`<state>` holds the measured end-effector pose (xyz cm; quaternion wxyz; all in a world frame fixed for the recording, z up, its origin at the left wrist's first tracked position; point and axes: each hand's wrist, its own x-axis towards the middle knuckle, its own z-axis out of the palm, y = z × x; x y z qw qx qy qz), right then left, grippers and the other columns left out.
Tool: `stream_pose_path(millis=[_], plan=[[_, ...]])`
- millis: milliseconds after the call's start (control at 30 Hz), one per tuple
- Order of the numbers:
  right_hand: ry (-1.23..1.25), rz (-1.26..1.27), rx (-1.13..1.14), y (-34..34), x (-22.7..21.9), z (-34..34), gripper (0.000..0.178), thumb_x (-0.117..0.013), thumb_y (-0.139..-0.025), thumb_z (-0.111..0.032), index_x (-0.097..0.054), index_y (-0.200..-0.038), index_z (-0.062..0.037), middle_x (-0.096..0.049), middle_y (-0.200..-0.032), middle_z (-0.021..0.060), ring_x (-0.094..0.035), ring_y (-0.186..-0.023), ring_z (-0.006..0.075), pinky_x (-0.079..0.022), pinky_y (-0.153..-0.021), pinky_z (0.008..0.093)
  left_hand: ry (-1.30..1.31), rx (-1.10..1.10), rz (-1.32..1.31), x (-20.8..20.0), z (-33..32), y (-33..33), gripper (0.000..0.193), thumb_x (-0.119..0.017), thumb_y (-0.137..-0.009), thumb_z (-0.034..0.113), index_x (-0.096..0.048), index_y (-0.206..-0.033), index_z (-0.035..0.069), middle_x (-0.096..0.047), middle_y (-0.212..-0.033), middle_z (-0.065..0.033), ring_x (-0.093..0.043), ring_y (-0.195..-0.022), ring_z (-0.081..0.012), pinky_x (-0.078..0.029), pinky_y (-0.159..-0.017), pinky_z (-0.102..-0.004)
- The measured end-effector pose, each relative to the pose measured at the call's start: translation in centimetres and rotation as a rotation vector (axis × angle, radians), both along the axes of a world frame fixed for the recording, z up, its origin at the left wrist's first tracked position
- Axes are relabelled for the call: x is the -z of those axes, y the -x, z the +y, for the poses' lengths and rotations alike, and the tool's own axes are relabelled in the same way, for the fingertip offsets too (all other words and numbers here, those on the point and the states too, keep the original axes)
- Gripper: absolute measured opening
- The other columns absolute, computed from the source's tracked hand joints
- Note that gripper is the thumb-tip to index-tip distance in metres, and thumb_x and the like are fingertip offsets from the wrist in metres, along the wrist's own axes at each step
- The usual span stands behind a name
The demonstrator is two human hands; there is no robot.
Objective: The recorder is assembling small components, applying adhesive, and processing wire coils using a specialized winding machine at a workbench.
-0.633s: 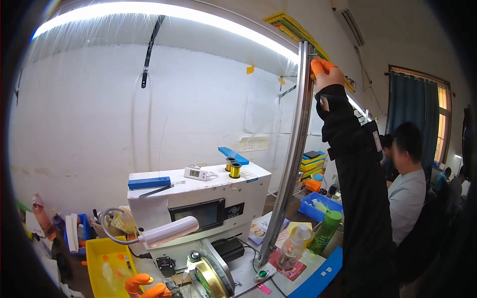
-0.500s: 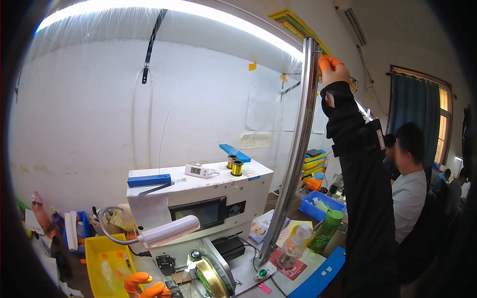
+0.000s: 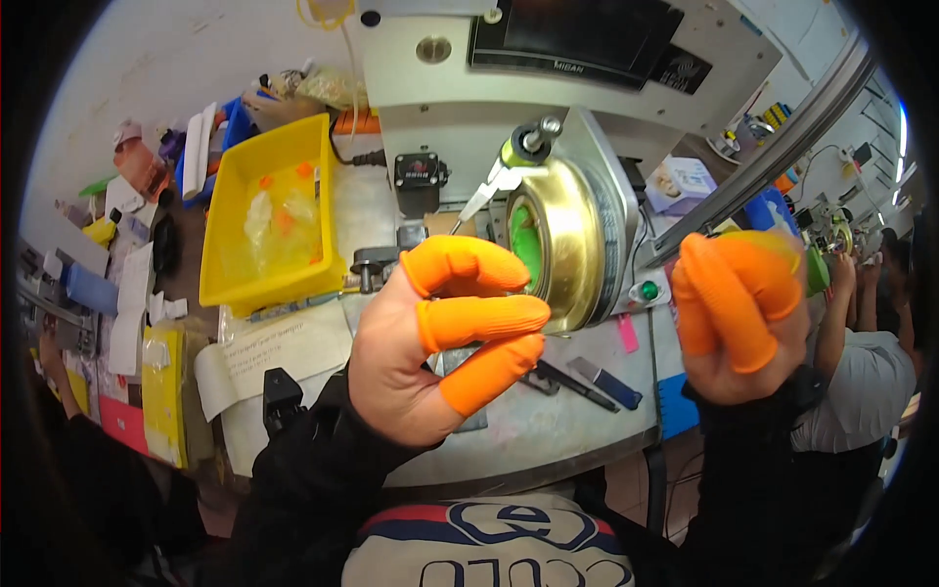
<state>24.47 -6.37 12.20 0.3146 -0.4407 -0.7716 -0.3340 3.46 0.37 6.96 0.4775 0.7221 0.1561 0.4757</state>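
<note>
My left hand (image 3: 406, 347), in orange finger cots, is in front of the machine's brass-coloured wheel (image 3: 577, 245). Its thumb and one finger press together at the tips, beside the wheel's lower left; whatever they hold is too fine or hidden to make out. My right hand (image 3: 743, 328), also in orange finger cots, is raised right of the wheel with its fingers curled together. Anything between them does not show. A green piece (image 3: 525, 240) sits inside the wheel. A pale pointed arm (image 3: 489, 191) slants down to the wheel's left.
A yellow bin (image 3: 220, 254) with clear bags and orange finger cots stands left of the machine. Below it lies an open notebook (image 3: 284, 357). Dark tweezers (image 3: 577, 384) lie on the bench. A metal post (image 3: 763, 157) slants at right. Other people sit at both sides.
The view has tilted down toward the bench. My right hand has come down from the top of the metal post to beside the wheel. More of my left hand shows.
</note>
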Motion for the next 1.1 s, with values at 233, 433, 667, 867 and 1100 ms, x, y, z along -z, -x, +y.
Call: stream_pose_path(millis=[233, 433, 667, 867, 1100], plan=[[0.181, 0.309, -0.083, 3.4, 6.9, -1.7, 0.038, -0.065, -0.052, -0.002, -0.063, -0.089, -0.0079, -0.056, -0.078, 0.0015, -0.053, -0.067, 0.0201, -0.037, -0.057, 0.0309, 0.048, 0.026, 0.125, 2.6, -1.9, 0.3, 0.02, -0.064, -0.067, 0.0, -0.062, -0.087, 0.005, -0.051, -0.094, -0.0082, -0.051, -0.083, -0.0163, -0.039, -0.076, -0.0285], [0.209, 0.28, -0.083, 3.4, 7.2, -3.2, 0.038, -0.064, -0.052, -0.005, -0.063, -0.09, -0.008, -0.056, -0.078, 0.0004, -0.053, -0.067, 0.0196, -0.037, -0.06, 0.032, 0.055, 0.066, 0.15, 2.8, -2.8, -0.2, 0.02, -0.063, -0.067, -0.002, -0.063, -0.086, 0.004, -0.052, -0.093, -0.0083, -0.051, -0.085, -0.0168, -0.039, -0.076, -0.0277], [0.188, 0.34, -0.098, 2.9, 7.9, -3.1, 0.036, -0.064, -0.053, -0.005, -0.063, -0.088, -0.009, -0.056, -0.078, -0.0006, -0.052, -0.067, 0.0189, -0.037, -0.06, 0.0327, 0.09, 0.058, 0.087, 3.4, -2.4, -0.8, 0.016, -0.065, -0.068, 0.004, -0.063, -0.084, 0.005, -0.055, -0.085, -0.0063, -0.053, -0.08, -0.0163, -0.041, -0.071, -0.0265], [0.226, 0.337, -0.13, 3.1, 7.6, -2.5, 0.032, -0.064, -0.053, -0.005, -0.063, -0.085, -0.0092, -0.056, -0.078, -0.0005, -0.052, -0.067, 0.0186, -0.037, -0.059, 0.0324, 0.11, 0.155, 0.146, 3.3, -1.7, -0.8, 0.02, -0.064, -0.067, -0.002, -0.062, -0.086, 0.003, -0.053, -0.088, -0.0076, -0.051, -0.083, -0.0165, -0.039, -0.074, -0.0278], [0.301, 0.339, -0.198, 3.4, 7.3, -2.3, 0.028, -0.063, -0.06, -0.003, -0.062, -0.087, -0.0056, -0.056, -0.078, 0.0023, -0.052, -0.065, 0.0196, -0.038, -0.058, 0.0312, -0.031, 0.057, 0.184, 3.3, -2.2, -0.8, 0.019, -0.064, -0.067, -0.002, -0.061, -0.084, 0.004, -0.052, -0.086, -0.0067, -0.051, -0.08, -0.0164, -0.04, -0.072, -0.0274]])
